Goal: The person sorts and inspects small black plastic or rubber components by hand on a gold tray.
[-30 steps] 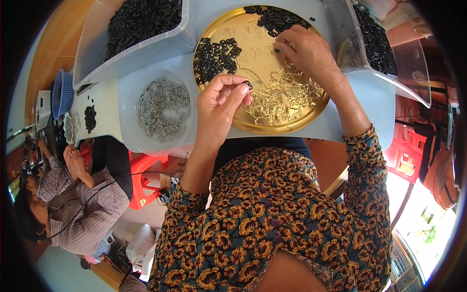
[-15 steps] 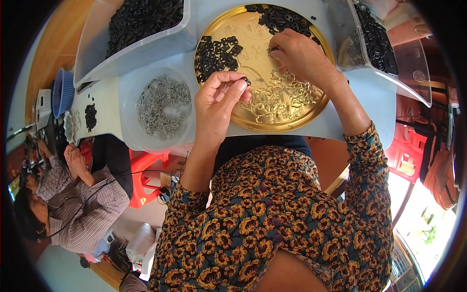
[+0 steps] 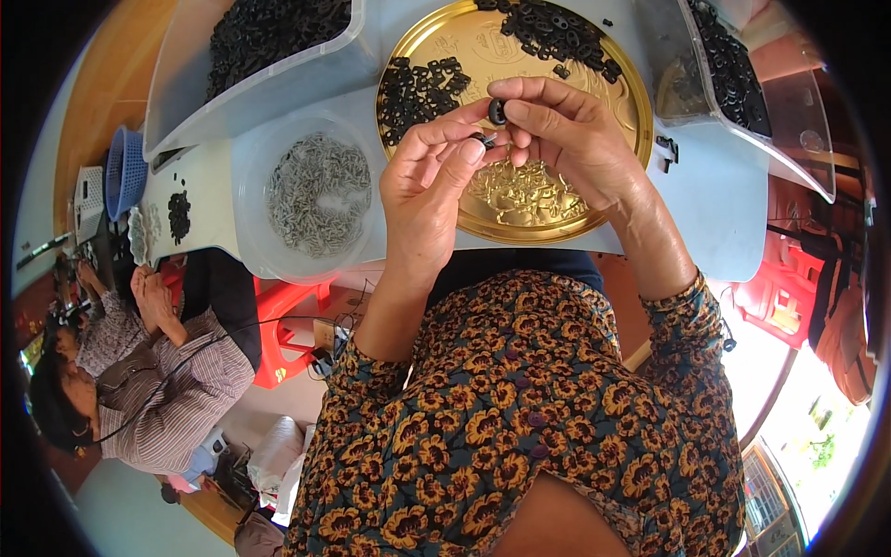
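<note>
Over the round gold tray (image 3: 408,39), my two hands meet close together. My left hand (image 3: 419,190) pinches a small black piece (image 3: 482,140) between thumb and fingers; a bit of silver metal shows beside it. Just above, my right hand (image 3: 585,139) grips a black oval plastic piece (image 3: 497,112) with a hole in it. Small black plastic pieces (image 3: 422,93) lie in a pile at the tray's left, and black oval pieces (image 3: 557,42) are heaped along its far right. Fingers hide part of what I hold.
Left of the tray stands a round clear tub (image 3: 249,209) of small silver metal pieces (image 3: 311,227). Clear bins of black parts stand at far left (image 3: 251,116) and far right (image 3: 789,153). Loose black pieces (image 3: 667,147) lie right of the tray. Another person (image 3: 176,390) sits at left.
My right hand has come from the far-right pile toward my left hand, now with a black oval piece in its fingers. The left hand keeps its pinch; the whole view has shifted slightly.
</note>
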`<control>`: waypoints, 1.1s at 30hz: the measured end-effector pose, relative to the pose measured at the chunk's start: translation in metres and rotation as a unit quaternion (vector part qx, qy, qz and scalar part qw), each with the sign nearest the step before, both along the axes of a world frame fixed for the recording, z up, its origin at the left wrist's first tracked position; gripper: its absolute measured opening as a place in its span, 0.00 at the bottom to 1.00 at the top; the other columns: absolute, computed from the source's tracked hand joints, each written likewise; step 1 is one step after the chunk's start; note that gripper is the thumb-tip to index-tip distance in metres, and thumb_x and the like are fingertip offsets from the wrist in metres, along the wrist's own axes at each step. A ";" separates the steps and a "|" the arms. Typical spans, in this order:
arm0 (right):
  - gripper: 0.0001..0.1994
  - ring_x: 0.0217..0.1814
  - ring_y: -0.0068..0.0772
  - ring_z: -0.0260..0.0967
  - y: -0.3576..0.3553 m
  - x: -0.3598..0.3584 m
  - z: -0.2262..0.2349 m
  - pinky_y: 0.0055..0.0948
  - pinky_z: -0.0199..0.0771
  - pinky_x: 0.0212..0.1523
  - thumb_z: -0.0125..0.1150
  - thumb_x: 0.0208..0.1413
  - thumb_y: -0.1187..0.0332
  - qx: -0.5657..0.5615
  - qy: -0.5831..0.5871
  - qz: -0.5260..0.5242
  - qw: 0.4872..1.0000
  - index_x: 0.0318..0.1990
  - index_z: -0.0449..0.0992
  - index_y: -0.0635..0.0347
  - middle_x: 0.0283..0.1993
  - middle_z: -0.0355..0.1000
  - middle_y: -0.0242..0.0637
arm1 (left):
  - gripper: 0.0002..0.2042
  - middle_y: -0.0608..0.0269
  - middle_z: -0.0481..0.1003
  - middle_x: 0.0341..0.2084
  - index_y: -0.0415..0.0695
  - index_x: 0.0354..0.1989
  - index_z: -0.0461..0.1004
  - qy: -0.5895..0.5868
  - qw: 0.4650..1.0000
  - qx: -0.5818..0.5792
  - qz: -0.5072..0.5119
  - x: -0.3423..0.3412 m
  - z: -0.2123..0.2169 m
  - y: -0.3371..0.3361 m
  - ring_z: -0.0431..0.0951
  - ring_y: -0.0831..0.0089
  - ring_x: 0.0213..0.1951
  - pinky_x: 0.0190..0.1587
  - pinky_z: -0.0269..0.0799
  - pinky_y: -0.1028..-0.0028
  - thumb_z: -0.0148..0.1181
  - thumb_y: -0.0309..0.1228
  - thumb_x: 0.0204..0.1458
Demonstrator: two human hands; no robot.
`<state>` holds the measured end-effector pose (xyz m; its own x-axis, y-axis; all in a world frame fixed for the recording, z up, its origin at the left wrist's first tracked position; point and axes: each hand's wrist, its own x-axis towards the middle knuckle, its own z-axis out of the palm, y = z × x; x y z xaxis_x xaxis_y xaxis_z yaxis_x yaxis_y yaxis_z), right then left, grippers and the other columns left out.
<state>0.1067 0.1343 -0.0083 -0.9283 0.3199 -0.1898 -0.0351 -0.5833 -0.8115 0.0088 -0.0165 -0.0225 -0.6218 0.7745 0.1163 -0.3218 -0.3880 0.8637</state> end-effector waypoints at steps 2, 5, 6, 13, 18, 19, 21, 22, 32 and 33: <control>0.14 0.36 0.22 0.71 -0.004 0.001 -0.001 0.24 0.77 0.41 0.57 0.61 0.72 -0.013 0.009 -0.010 1.000 0.52 0.72 0.67 0.38 0.73 0.35 | 0.07 0.48 0.72 0.49 0.36 0.44 0.70 -0.006 1.000 0.009 -0.010 -0.001 0.000 -0.001 0.77 0.66 0.46 0.52 0.76 0.66 0.52 0.21 0.59; 0.14 0.36 0.22 0.72 -0.007 0.003 -0.002 0.25 0.77 0.42 0.57 0.60 0.73 -0.003 -0.003 -0.013 1.000 0.53 0.72 0.67 0.39 0.74 0.36 | 0.07 0.48 0.72 0.49 0.36 0.45 0.70 -0.030 0.999 -0.011 -0.010 -0.001 0.003 -0.003 0.77 0.66 0.46 0.52 0.76 0.66 0.51 0.21 0.60; 0.14 0.37 0.22 0.72 -0.008 0.004 -0.001 0.25 0.78 0.42 0.57 0.60 0.73 0.000 -0.002 -0.017 1.000 0.53 0.72 0.67 0.39 0.74 0.36 | 0.07 0.49 0.72 0.49 0.35 0.45 0.70 -0.042 0.999 -0.023 -0.007 -0.001 0.004 -0.004 0.78 0.66 0.46 0.52 0.76 0.66 0.51 0.21 0.60; 0.14 0.37 0.21 0.72 -0.009 0.009 -0.013 0.23 0.77 0.42 0.56 0.61 0.71 0.024 0.004 -0.022 0.999 0.52 0.72 0.67 0.41 0.75 0.37 | 0.07 0.49 0.73 0.48 0.34 0.44 0.70 -0.086 0.994 -0.068 -0.020 -0.001 0.008 -0.004 0.79 0.63 0.45 0.52 0.76 0.66 0.53 0.22 0.59; 0.14 0.35 0.20 0.71 -0.011 0.012 -0.015 0.21 0.76 0.41 0.58 0.61 0.70 0.080 -0.020 -0.037 0.996 0.51 0.73 0.66 0.40 0.75 0.35 | 0.07 0.49 0.73 0.47 0.35 0.44 0.71 -0.102 0.991 -0.079 -0.020 -0.001 0.006 -0.004 0.79 0.64 0.44 0.52 0.76 0.66 0.54 0.22 0.59; 0.14 0.35 0.19 0.71 -0.012 0.012 -0.015 0.21 0.76 0.41 0.58 0.60 0.69 0.116 -0.036 -0.046 0.991 0.51 0.73 0.66 0.40 0.75 0.34 | 0.07 0.49 0.74 0.46 0.35 0.44 0.71 -0.102 0.991 -0.086 -0.017 -0.001 0.006 -0.003 0.79 0.64 0.44 0.52 0.76 0.66 0.54 0.22 0.58; 0.14 0.36 0.19 0.72 -0.014 0.013 -0.014 0.21 0.76 0.41 0.58 0.60 0.70 0.151 -0.036 -0.055 0.986 0.51 0.73 0.66 0.40 0.75 0.34 | 0.07 0.50 0.74 0.46 0.35 0.44 0.71 -0.100 0.992 -0.082 -0.012 -0.001 0.004 -0.003 0.78 0.65 0.44 0.52 0.76 0.66 0.54 0.22 0.58; 0.14 0.37 0.19 0.73 -0.015 0.013 -0.013 0.21 0.77 0.41 0.59 0.60 0.70 0.187 -0.037 -0.065 0.980 0.51 0.73 0.66 0.41 0.75 0.33 | 0.07 0.50 0.74 0.46 0.35 0.44 0.71 -0.099 0.992 -0.077 -0.008 -0.001 0.002 -0.003 0.78 0.66 0.45 0.52 0.76 0.66 0.54 0.22 0.58; 0.13 0.42 0.19 0.74 -0.029 0.010 -0.024 0.19 0.77 0.41 0.61 0.57 0.74 0.264 -0.035 -0.137 0.954 0.50 0.74 0.64 0.41 0.75 0.34 | 0.06 0.49 0.74 0.46 0.35 0.43 0.70 -0.084 0.993 -0.085 -0.002 0.001 0.006 -0.003 0.77 0.67 0.46 0.52 0.76 0.66 0.54 0.21 0.58; 0.13 0.40 0.20 0.74 -0.028 0.011 -0.024 0.20 0.76 0.39 0.62 0.56 0.75 0.311 -0.028 -0.140 0.940 0.49 0.75 0.62 0.39 0.75 0.34 | 0.06 0.49 0.74 0.46 0.35 0.43 0.70 -0.082 0.993 -0.084 0.002 0.001 0.007 -0.003 0.76 0.67 0.46 0.52 0.76 0.66 0.54 0.21 0.59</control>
